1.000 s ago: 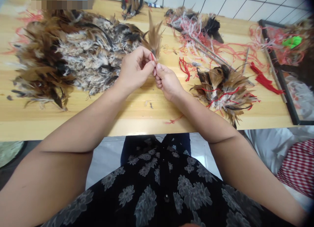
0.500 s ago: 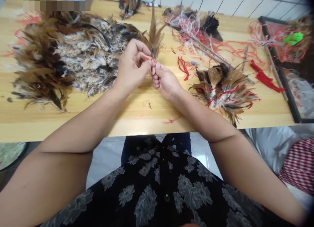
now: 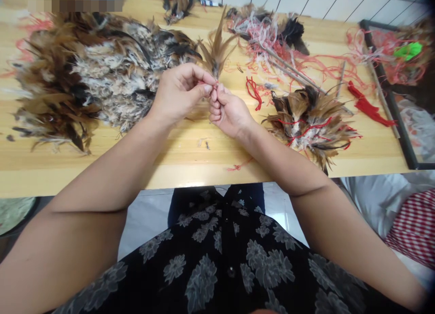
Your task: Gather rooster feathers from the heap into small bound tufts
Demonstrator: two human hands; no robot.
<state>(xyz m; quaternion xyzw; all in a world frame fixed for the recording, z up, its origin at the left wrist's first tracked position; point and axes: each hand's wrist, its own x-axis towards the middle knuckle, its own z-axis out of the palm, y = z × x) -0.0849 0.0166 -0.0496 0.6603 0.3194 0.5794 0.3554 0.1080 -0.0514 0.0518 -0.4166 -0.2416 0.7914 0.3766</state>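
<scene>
Two hands' fingertips meet over the table (image 3: 176, 173): we see the left hand (image 3: 180, 89) pinching red thread (image 3: 216, 83) (barely visible) and the right hand (image 3: 233, 112) closed narrowly on a tuft's base. The tuft (image 3: 217, 46) fans upward, just beyond both. We find a large feather pile (image 3: 118, 74) leftward, a smaller bundle (image 3: 312, 110) rightward.

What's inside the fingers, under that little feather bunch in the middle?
A bit of red string shows where the left hand and right hand meet, just below the brown feather bunch. The fingers cover the bunch's bottom end, so what is inside there can't be seen.
</scene>
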